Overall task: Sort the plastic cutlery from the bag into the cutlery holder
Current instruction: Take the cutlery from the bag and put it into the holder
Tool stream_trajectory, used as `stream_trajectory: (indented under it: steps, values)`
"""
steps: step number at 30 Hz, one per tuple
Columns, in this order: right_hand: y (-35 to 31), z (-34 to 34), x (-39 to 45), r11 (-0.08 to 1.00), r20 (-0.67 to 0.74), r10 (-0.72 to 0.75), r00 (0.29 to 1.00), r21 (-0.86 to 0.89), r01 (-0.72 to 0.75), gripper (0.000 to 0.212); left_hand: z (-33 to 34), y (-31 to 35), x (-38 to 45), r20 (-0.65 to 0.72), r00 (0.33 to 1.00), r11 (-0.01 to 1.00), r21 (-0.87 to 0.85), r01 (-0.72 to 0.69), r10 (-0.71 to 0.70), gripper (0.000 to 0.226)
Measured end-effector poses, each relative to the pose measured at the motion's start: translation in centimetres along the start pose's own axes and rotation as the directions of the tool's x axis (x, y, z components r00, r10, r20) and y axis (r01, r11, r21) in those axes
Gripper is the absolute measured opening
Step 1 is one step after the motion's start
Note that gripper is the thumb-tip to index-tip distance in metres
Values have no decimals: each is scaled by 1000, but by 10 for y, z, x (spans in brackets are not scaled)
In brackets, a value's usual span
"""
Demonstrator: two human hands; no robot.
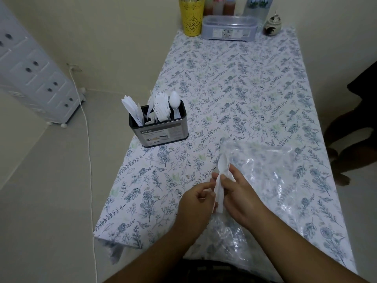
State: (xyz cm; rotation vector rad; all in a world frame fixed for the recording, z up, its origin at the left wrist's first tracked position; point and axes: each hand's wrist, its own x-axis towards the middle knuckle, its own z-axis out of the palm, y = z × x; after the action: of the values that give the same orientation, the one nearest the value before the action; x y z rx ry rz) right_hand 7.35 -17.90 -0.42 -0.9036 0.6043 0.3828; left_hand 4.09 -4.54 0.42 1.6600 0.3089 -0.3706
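A white plastic spoon (221,176), bowl pointing away, is held above the near part of a floral-covered table (255,88), gripped from both sides. The left hand (195,201) curls its fingers round the handle's left side, thumb and forefinger pinching it; the right hand (238,193) wraps its fingers round the stem just below the bowl. A clear plastic bag (269,176) lies flat to the right, under the right hand. The cutlery holder (161,129), far left, stands with knives, forks and spoons upright in separate compartments.
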Motion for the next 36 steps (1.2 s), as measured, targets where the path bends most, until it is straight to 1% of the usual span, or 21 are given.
stream_trajectory:
  steps: [1, 3, 4, 6, 9, 11, 13, 14, 15, 17, 18, 20, 23, 26, 27, 30, 31, 33, 34, 36]
  values:
    - [1, -2, 0, 998, -17, -25, 1000, -66, 24, 37, 0, 2, 1, 12, 999, 996, 80, -44, 43, 27]
    - [4, -3, 0, 976, -37, -78, 996, -205, 69, 43, 0, 7, 4, -6, 990, 959, 250, -132, 138, 23]
    - [5, -3, -2, 961, -31, -103, 994, -263, 91, 45, -1, 10, 6, -33, 987, 949, 282, -144, 159, 19]
    - [7, 0, -5, 916, 9, -155, 988, -373, 147, 46, -1, 17, 13, -88, 988, 970, 219, -108, 130, 14]
    - [11, 6, -10, 826, 43, -245, 969, -514, 232, 47, -1, 23, 25, -132, 988, 984, 169, -63, 86, 18]
    - [13, 9, -11, 732, 80, -301, 950, -619, 284, 51, 0, 26, 29, -157, 983, 985, 157, -72, 97, 13]
    - [13, 9, -9, 646, 125, -319, 940, -697, 312, 53, 0, 26, 32, -180, 977, 985, 152, -83, 110, 8]
    - [13, 9, -8, 648, 145, -309, 940, -691, 320, 52, -2, 26, 33, -182, 978, 986, 149, -79, 106, 7]
    - [12, 10, -8, 683, 149, -287, 946, -661, 311, 49, -4, 25, 35, -178, 979, 987, 144, -73, 98, 7]
    - [8, 14, -10, 789, 134, -246, 960, -548, 279, 40, -12, 27, 38, -151, 984, 988, 138, -74, 94, 10]
    - [4, 16, -9, 821, 118, -246, 962, -502, 272, 36, -17, 29, 41, -130, 986, 987, 140, -84, 103, 11]
    - [-8, 22, -3, 832, 93, -271, 958, -478, 282, 30, -29, 39, 45, -79, 987, 979, 156, -128, 141, 14]
    - [-35, 45, 11, 784, 134, -315, 940, -521, 337, 35, -48, 68, 56, -14, 968, 950, 197, -242, 250, 18]
    - [-72, 83, 25, 731, 242, -370, 897, -521, 442, 38, -66, 112, 76, -15, 914, 872, 307, -381, 405, 22]
    - [-86, 97, 31, 700, 269, -414, 870, -516, 493, 37, -72, 128, 83, -30, 881, 831, 347, -434, 473, 25]
    - [-120, 139, 44, 613, 325, -547, 772, -472, 633, 33, -86, 168, 107, -96, 744, 692, 461, -556, 661, 38]
    - [-128, 150, 48, 593, 336, -575, 746, -457, 662, 32, -91, 176, 115, -120, 712, 671, 471, -573, 692, 42]
    - [-135, 167, 58, 571, 347, -607, 715, -435, 696, 29, -98, 186, 127, -157, 672, 651, 478, -590, 724, 44]
    - [-135, 172, 63, 568, 349, -614, 708, -428, 703, 28, -101, 188, 131, -165, 661, 644, 483, -593, 732, 42]
    - [-131, 175, 75, 576, 348, -600, 721, -437, 690, 25, -103, 183, 138, -178, 673, 660, 483, -576, 718, 34]
